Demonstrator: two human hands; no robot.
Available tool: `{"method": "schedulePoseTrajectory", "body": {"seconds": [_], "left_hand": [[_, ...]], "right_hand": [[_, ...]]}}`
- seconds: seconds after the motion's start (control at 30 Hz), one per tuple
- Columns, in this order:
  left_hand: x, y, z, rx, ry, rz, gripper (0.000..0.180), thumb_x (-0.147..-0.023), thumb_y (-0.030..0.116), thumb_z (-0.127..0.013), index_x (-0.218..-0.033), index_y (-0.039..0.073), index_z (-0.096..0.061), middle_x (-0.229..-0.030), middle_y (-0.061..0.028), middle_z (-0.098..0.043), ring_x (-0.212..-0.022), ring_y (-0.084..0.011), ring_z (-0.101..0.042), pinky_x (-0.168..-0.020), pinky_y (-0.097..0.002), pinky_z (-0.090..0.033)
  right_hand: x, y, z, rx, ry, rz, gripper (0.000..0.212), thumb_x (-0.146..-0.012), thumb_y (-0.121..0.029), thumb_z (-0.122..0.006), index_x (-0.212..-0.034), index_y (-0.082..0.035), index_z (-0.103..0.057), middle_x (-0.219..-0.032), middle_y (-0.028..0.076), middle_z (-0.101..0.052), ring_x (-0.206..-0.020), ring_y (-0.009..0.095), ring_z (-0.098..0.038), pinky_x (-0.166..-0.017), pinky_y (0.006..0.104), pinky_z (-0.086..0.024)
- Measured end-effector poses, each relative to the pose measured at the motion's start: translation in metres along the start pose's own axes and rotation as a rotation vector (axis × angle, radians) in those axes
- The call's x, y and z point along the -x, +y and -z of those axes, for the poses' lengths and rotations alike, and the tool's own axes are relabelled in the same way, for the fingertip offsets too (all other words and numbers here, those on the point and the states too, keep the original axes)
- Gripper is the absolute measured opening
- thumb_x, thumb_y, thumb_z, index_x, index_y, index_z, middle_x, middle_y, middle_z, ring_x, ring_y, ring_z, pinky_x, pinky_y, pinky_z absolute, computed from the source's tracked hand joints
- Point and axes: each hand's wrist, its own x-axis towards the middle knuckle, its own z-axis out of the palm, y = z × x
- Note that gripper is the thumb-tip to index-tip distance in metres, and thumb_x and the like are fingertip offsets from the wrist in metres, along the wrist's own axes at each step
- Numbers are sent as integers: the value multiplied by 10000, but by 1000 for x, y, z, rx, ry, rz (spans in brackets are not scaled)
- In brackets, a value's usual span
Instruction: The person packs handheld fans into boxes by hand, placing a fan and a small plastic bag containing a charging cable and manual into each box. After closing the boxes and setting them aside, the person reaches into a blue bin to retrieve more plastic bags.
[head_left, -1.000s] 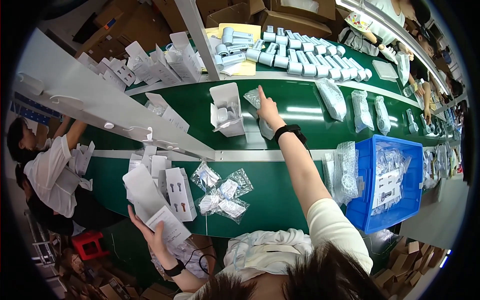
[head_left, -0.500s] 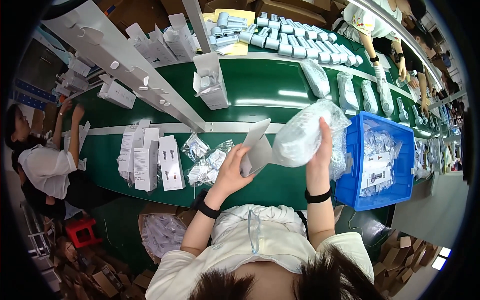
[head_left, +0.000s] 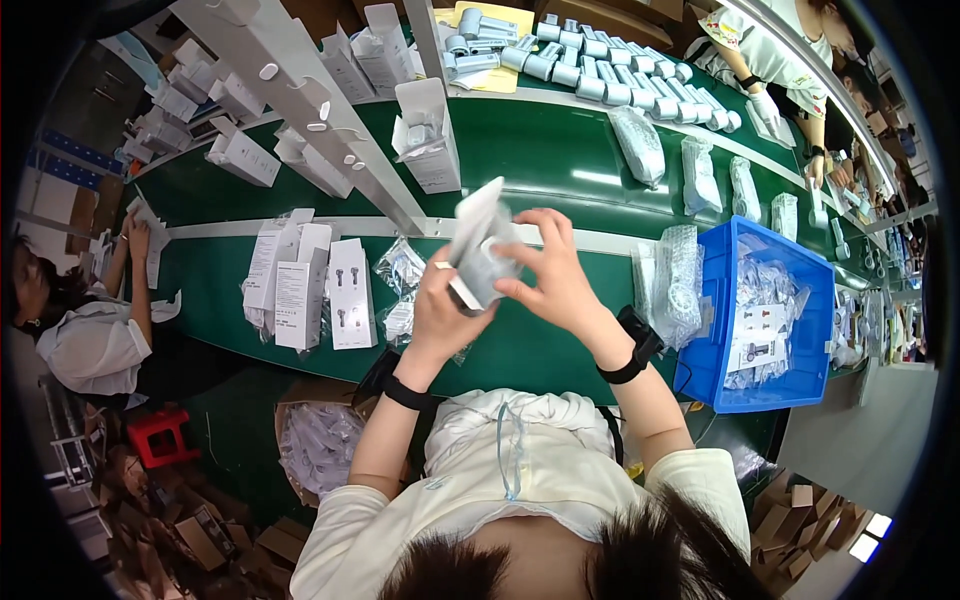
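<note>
White open-topped cardboard box (head_left: 474,222): held above the green bench (head_left: 535,355), in front of the wearer's chest, raised flap uppermost. A translucent, plastic-wrapped grey bundle (head_left: 488,266) sits at its mouth. The left hand (head_left: 448,308) is curled closed around the box. The right hand (head_left: 558,270) is part open, thumb and fingers spread and bent, fingertips against the bundle.

The box is blurred; its lower part is covered by the left hand, and the depth of the bundle inside cannot be determined. The clear plastic bags with white contents (head_left: 402,272) are partly obscured by the left hand and forearm.

Left of the bags stand white printed cartons (head_left: 350,292). To the right, clear bubble-wrapped bundles (head_left: 682,285) lie against the blue plastic bin (head_left: 714,352), which holds bagged items. Beyond the hands, a second white open box (head_left: 428,155) stands upright with its flap raised. Rows of grey cylindrical-headed devices (head_left: 630,85) occupy the far side. A slanted light-grey metal post (head_left: 318,112) crosses the upper left, obstructing the view of an open carton behind it.
</note>
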Motion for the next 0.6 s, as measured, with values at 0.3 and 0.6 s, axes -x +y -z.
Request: {"method": "schedulePoseTrajectory", "body": {"seconds": [0.3,0.6], "left_hand": [[53,-43,43,311,363,455,790,-565,29,-768,-1116,86,-205,-1210,-206,-314,-1124,-309,-378,-951,-398,-312],[31,-38,-15,417,106,200,781,-571,45,-779,-1081,111,-191,-1263,-223,-277,-1153,-311,-360,-951,-400,-314]], "right_hand": [[55,69,-179,2,-106,-207,373,-715,-160,-651,-1064,-77,-547,-1123,146,-459,-1199,338,-290,-969,447,-283],[96,103,-97,-517,26,-513,208,-722,49,-602,-885,-22,-493,-985,97,-558,-878,198,-559,-682,290,-489]]}}
